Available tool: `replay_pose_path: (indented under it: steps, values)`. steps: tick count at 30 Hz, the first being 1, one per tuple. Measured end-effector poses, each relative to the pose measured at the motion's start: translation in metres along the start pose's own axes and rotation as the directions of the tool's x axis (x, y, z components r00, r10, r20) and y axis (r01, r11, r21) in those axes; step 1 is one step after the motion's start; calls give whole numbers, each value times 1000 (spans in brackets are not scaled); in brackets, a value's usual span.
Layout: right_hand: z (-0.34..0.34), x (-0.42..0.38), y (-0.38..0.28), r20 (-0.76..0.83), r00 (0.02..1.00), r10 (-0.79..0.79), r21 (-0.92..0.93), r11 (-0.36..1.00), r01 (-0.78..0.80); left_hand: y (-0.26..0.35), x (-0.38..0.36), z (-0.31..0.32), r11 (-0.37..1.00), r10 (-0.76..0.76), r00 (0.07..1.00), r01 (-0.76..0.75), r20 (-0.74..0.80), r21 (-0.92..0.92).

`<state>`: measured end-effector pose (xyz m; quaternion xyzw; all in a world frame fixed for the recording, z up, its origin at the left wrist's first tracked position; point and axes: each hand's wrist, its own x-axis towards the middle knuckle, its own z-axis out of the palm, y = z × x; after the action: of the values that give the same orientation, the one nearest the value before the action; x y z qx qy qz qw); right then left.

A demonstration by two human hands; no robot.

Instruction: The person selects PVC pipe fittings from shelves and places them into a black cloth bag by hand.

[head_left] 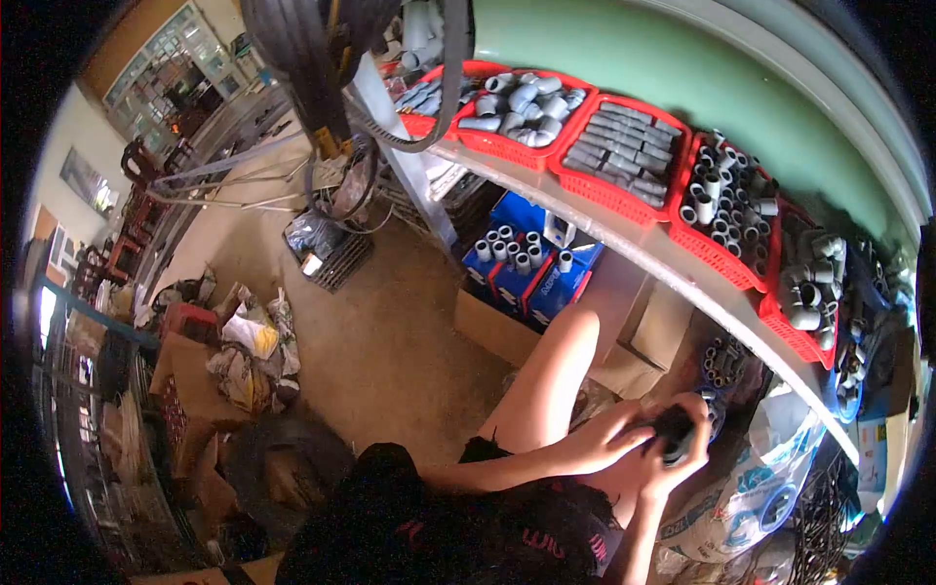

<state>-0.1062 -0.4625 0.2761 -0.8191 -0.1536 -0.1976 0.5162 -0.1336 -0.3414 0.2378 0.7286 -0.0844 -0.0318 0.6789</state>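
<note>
A small black object (673, 434) is held between both hands, close to the raised knees at the lower right. My left hand (609, 436) reaches it from the left, its fingers closed on the object's near side. Around its right side and top curl the fingers of my right hand (688, 450). The object's exact shape is blurred and partly covered by the fingers. Beyond the knee stand blue boxes (531, 292) with grey pipe fittings upright on them.
Red baskets (624, 197) of grey fittings line the shelf (624, 239) above. A white sack (712, 522) lies beside my right hand. Crumpled bags (255, 356), cardboard (185, 390) and a black crate (336, 263) sit on the floor at left. Dark straps hang at the top.
</note>
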Motion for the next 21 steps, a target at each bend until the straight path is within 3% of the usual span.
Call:
replay_pose_path:
  steps: [1,2,3,4,6,7,8,9,10,11,12,14,17,18,19,20,21]
  values:
    - [-4,3,11,-100,995,-3,-69,998,-4,13,-2,-6,997,-69,994,73,79,-38]
    - [-10,7,23,-201,979,-16,-136,991,-12,-4,-3,1,991,135,990,-135,29,20]
    - [-15,5,32,-278,953,119,-27,991,-132,3,-5,-2,980,-60,990,82,129,-180]
    - [-20,4,26,-284,922,262,114,964,-238,13,-6,-7,886,-222,938,309,267,-346]
    - [-22,-8,21,-195,979,59,183,983,-23,25,-6,-14,741,-412,883,468,224,-482]
    - [-20,-10,1,-93,995,-48,38,998,51,12,-2,-10,757,-480,859,509,180,-410]
    - [-14,-8,-23,36,992,-120,-66,990,122,-15,1,-1,979,-176,984,170,-43,-114]
    - [-9,-8,-31,162,969,-189,-171,961,216,-15,-7,7,995,-12,991,-2,-130,-103]
    - [-6,-11,-33,289,924,-249,-256,910,325,-5,-9,11,921,-53,994,11,-99,-388]
    - [-2,-28,-22,256,962,-91,-178,974,140,4,-12,14,768,-95,993,30,-67,-639]
    - [-2,-36,-15,235,971,-30,-165,984,71,7,-13,17,741,-111,993,50,-49,-669]
    - [-1,-40,-7,196,978,77,-123,991,-53,10,-13,17,692,-132,991,75,-24,-718]
    - [2,-26,-14,115,993,4,-21,1000,-2,7,-13,17,945,-145,984,106,-106,-308]
    - [5,-20,-15,93,995,-34,26,999,31,6,-13,15,983,-134,979,112,-151,-144]
    - [6,-13,-13,-20,1000,-24,-45,999,23,2,-16,13,970,-234,961,220,-148,-100]
    - [3,0,-11,-37,995,89,-62,994,-91,-6,-14,20,912,-337,932,288,-133,-292]
    - [-6,10,1,-110,994,19,-149,988,-35,-3,-14,19,866,-348,930,271,-118,-420]
